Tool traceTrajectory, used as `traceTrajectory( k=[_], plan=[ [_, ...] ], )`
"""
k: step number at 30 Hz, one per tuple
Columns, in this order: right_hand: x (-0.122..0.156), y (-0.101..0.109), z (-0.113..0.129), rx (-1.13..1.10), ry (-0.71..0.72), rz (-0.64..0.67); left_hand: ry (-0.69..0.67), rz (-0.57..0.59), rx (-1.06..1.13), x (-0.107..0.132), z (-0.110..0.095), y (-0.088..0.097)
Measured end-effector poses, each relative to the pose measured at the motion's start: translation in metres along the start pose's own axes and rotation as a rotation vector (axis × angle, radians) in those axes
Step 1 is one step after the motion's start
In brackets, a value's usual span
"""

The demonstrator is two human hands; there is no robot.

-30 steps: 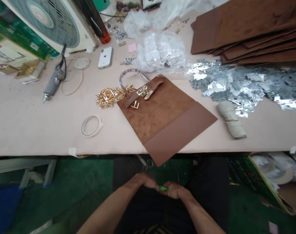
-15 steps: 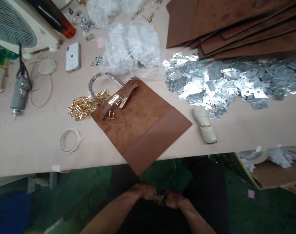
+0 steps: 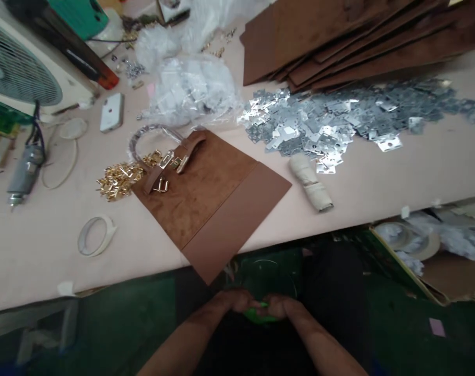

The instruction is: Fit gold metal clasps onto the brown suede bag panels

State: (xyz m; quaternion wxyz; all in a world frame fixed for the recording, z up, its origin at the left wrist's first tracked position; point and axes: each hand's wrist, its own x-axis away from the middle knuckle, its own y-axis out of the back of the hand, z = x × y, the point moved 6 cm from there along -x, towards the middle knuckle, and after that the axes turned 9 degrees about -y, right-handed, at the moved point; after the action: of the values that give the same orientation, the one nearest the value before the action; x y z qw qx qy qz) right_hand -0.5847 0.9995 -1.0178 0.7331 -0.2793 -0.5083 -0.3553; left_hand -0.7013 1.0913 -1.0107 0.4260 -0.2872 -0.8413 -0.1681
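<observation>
The left hand (image 3: pixel 233 301) and right hand (image 3: pixel 280 306) were curled in close at the bottom of the view, knuckles nearly meeting in a narrow hold around a small green piece (image 3: pixel 260 309). Only a sliver of it showed between the fingers, so its shape and material could not be told, nor which hand bore more of it. It looked light, small enough for fingertips alone, and probably best pinched by any edge left clear of the palms, though whether it was stiff or slippery stayed unclear. It was held over dark clothing, below the table (image 3: pixel 34 250). At 11 o'clock lay a brown panel (image 3: pixel 198 209), its point overhanging the table edge, with a strap (image 3: pixel 153 181) resting on it. Gold fittings (image 3: pixel 118 180) sat at 10 o'clock and silver plates (image 3: pixel 319 122) at 1 o'clock, both out of reach of the hands.
</observation>
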Motion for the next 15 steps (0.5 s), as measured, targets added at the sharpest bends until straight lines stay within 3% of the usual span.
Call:
traceTrajectory(
  k=[3,5,9,11,13,15],
  plan=[
    [0.007,0.000,0.004,0.049,0.030,-0.038,0.022,-0.031,-0.032,0.004,-0.003,0.000],
    [0.018,-0.002,0.010,0.063,0.054,-0.114,0.038,-0.116,-0.057,0.013,-0.012,0.002],
    [0.058,-0.001,0.039,0.049,0.145,-0.364,0.014,-0.454,-0.087,0.062,-0.042,0.013],
    [0.095,0.008,0.063,-0.001,0.258,-0.529,-0.022,-0.680,-0.085,0.113,-0.055,0.018],
    [0.155,0.026,0.092,-0.093,0.483,-0.773,-0.067,-1.008,-0.105,0.188,-0.060,0.027],
    [0.235,0.050,0.115,-0.154,0.779,-1.095,-0.164,-1.531,-0.207,0.291,-0.060,0.036]
  ],
)
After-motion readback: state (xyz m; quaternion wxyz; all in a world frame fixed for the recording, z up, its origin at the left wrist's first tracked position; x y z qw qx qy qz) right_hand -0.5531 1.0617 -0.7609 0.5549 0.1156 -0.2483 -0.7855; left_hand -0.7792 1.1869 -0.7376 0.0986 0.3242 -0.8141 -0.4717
